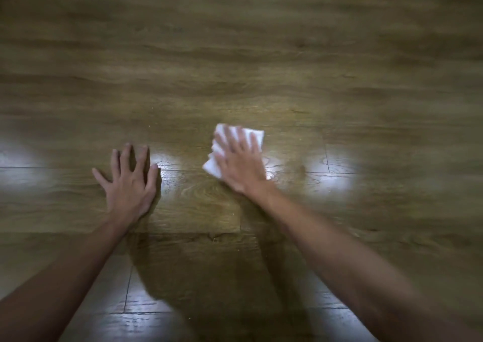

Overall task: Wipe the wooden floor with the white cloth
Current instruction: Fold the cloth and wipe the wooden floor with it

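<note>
Head view, white cloth [257,136] flat under right hand [241,165] fingers [236,139]

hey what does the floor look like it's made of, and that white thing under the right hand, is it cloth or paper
The floor looks like wood or wood-look laminate planks: brown grain, straight seams, and a glossy finish that mirrors the lights. The white cloth under the right hand looks soft, thin and folded, with layered edges showing; motion blur leaves fabric or paper towel open.
</note>
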